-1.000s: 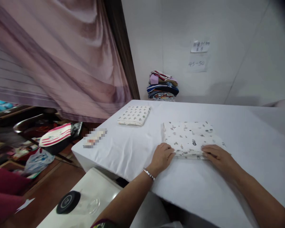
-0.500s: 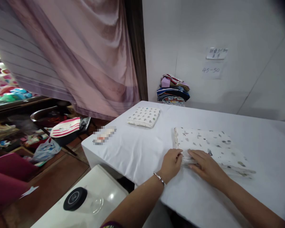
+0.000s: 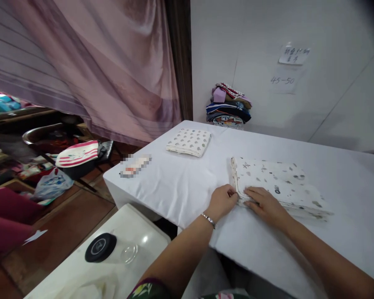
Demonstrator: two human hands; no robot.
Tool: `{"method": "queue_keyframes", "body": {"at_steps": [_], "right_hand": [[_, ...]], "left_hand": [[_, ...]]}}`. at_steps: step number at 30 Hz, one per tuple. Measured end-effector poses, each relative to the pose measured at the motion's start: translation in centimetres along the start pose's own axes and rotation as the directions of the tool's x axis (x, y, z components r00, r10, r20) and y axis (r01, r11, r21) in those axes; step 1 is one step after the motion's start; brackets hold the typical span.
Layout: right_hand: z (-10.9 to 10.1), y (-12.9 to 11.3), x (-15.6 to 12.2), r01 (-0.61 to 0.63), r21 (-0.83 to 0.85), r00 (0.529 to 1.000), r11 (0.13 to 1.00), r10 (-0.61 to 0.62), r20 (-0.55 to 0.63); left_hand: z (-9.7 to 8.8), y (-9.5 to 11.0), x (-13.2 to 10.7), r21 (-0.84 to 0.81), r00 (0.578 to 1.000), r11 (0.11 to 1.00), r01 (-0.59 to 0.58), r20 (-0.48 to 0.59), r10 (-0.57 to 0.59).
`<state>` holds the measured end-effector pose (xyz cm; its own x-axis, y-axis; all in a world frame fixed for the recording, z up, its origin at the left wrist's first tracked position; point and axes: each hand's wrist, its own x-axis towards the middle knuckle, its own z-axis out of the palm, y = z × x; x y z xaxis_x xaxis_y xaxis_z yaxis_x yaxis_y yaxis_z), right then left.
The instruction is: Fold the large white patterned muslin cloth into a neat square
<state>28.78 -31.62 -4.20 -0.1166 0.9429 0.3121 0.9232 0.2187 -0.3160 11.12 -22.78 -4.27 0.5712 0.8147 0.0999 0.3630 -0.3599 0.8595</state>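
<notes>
Where the lower left of the frame opens on a white stand [image 3: 137, 232], a dark round lid [image 3: 100, 247] lies on its top. Above and to the right, a pixelated item [image 3: 135, 166] rests near the left end of the white-covered table [image 3: 168, 187], and beyond it, left of the upper centre, sits a folded cloth [image 3: 188, 142] with a repeated grey print; its compact outline offers a useful model of tidy edges.

Right of centre, the left hand [image 3: 222, 202] meets the near left corner of the printed cloth [image 3: 277, 178], which lies flat and layered on the table. The left grip is narrow, fingers bent together; whether a layer is pinched cannot be told. Just right of it, the right hand [image 3: 268, 207] bears on the near edge, its grip slightly parted, thumb below the fingers.

The step in hand appears to be the truing of this corner. It is best done with the right hand pressing lightly while the left aligns every layer, not the top one alone. Farther right, the layers spread unevenly at the cloth's end; pulling hard at the corner could skew them further, so that end probably deserves equal smoothing.
</notes>
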Motion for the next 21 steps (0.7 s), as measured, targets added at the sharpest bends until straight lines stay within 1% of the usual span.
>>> {"method": "queue_keyframes", "body": {"at_steps": [2, 5, 7, 9, 14, 17, 21], "right_hand": [[-0.2, 0.0, 0.1, -0.021, 0.020, 1.000, 1.000, 0.020, 0.022], [-0.6, -0.1, 0.2, -0.110, 0.077, 0.992, 0.991, 0.104, 0.076], [-0.8, -0.1, 0.3, -0.166, 0.115, 0.982, 0.979, 0.153, 0.113], [-1.0, -0.1, 0.5, -0.196, 0.141, 0.975, 0.970, 0.177, 0.134], [-1.2, -0.1, 1.0, -0.248, 0.241, 0.966, 0.938, 0.220, 0.136], [-1.4, -0.2, 1.4, -0.227, 0.239, 0.971, 0.944, 0.199, 0.135], [-1.6, -0.6, 2.0, -0.128, 0.145, 0.981, 0.981, 0.103, 0.166]], "left_hand": [[-0.1, 0.3, -0.2, 0.064, 0.999, 0.998, -0.029, 0.027, 0.027], [-0.3, 0.4, -0.4, 0.118, 0.996, 0.991, -0.070, 0.057, 0.063], [-0.3, 0.3, -0.4, 0.126, 0.993, 0.986, -0.107, 0.073, 0.098], [-0.4, 0.3, -0.5, 0.130, 0.989, 0.982, -0.135, 0.082, 0.125], [-0.3, 0.3, -0.6, 0.142, 0.987, 0.978, -0.154, 0.073, 0.145], [-0.3, 0.4, -0.5, 0.114, 0.990, 0.985, -0.133, 0.057, 0.127], [-0.1, 0.1, -0.3, 0.058, 0.994, 0.993, -0.106, 0.028, 0.105]]}}
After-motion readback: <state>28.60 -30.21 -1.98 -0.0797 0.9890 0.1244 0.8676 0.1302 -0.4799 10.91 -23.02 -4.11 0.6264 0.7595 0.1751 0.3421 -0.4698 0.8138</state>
